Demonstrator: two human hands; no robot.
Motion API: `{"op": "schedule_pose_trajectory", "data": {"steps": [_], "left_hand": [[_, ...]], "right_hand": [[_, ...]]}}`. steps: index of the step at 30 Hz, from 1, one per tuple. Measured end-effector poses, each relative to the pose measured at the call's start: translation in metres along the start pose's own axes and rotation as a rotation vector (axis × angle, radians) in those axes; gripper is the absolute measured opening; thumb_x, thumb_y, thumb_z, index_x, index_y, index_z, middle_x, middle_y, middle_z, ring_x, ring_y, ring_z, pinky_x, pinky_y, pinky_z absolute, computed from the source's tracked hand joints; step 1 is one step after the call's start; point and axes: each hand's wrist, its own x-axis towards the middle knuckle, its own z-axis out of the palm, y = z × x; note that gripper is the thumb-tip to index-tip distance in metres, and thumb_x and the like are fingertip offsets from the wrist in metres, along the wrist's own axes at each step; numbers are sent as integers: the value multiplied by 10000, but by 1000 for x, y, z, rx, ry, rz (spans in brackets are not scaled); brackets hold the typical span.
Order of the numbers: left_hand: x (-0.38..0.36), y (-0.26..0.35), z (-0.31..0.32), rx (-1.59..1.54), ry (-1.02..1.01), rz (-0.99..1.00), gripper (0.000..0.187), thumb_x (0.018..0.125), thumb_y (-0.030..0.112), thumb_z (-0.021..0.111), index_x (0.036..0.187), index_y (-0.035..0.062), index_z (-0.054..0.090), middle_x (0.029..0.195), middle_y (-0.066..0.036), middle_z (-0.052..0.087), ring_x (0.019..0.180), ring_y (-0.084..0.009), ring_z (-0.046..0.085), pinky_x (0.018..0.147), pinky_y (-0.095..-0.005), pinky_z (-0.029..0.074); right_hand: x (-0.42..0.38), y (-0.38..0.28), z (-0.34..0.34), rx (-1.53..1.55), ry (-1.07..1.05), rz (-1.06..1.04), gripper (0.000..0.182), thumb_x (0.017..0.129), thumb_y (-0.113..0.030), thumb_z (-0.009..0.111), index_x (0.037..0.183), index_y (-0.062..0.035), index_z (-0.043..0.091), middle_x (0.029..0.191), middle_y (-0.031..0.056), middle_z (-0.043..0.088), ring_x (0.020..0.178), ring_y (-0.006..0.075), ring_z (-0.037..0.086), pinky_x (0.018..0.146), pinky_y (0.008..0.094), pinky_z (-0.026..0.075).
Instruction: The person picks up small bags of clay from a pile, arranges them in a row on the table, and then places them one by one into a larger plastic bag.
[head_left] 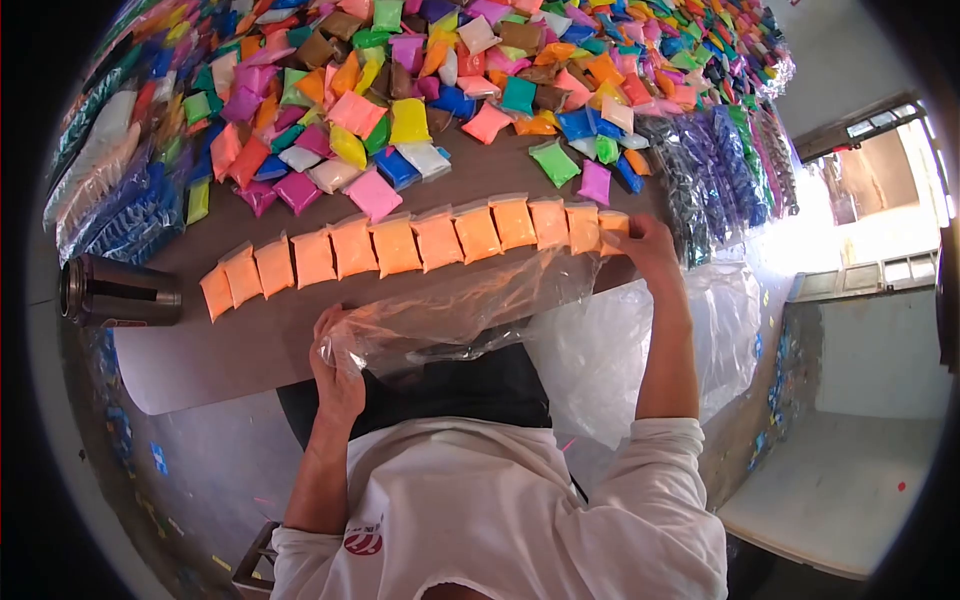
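Note:
A row of orange packets (pixel 397 246) lies in a slight arc across the brown table (pixel 230 352). My left hand (pixel 338 365) is closed on one end of a clear plastic bag (pixel 460 310), below the row. The bag stretches up to the right, to the lower edge of the row's right part. At the row's right end my right hand (pixel 648 245) has its fingers on the last orange packet (pixel 613 230), thumb below and fingers above.
Many colourful packets (pixel 408 120) are heaped at the back. Bundles of filled bags (pixel 715 185) stand at the right, others (pixel 135 190) at the left. A dark metal flask (pixel 120 291) lies at the left edge. Clear plastic sheeting (pixel 640 350) hangs at the front right.

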Motion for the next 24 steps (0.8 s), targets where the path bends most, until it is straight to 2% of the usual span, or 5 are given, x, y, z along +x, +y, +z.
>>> {"op": "schedule_pose_trajectory", "data": {"steps": [9, 15, 19, 22, 24], "left_hand": [[2, 7, 2, -80, 10, 12, 330, 1104, 272, 431, 1268, 17, 562, 1344, -150, 540, 1265, -231, 519, 1080, -384, 400], [8, 33, 15, 30, 83, 121, 361, 1066, 285, 482, 1179, -16, 647, 1206, -130, 625, 1291, -282, 464, 1051, -367, 402], [9, 33, 15, 49, 106, 80, 393, 1060, 294, 449, 1097, -15, 689, 1107, -117, 671, 1260, -305, 471, 1061, -398, 376], [10, 24, -1, 265, -106, 97, 391, 1110, 336, 387, 1258, 29, 580, 1436, -162, 478, 1351, -268, 441, 1141, -433, 335], [7, 25, 3, 201, -61, 53, 423, 1113, 356, 371, 1244, 22, 595, 1366, -154, 544, 1340, -271, 450, 1134, -427, 345]], "right_hand": [[-25, -32, -19, 517, -138, 120, 352, 860, -223, 815, 1119, -29, 675, 848, -19, 645, 710, 52, 556, 603, 233, 435], [-6, -41, 6, 351, -301, 43, 341, 881, -197, 793, 1153, -33, 669, 874, -2, 648, 751, 63, 574, 623, 224, 446], [-8, -46, 16, 207, -197, -12, 430, 882, -202, 792, 1220, 7, 631, 940, 33, 652, 784, 84, 593, 650, 247, 477], [-11, -47, 17, 168, -187, -24, 470, 877, -191, 792, 1255, 20, 610, 972, 45, 653, 803, 93, 600, 675, 257, 491], [-14, -53, 14, 90, -190, 19, 477, 872, -176, 790, 1266, 20, 606, 976, 47, 654, 816, 92, 602, 696, 258, 498]]}}
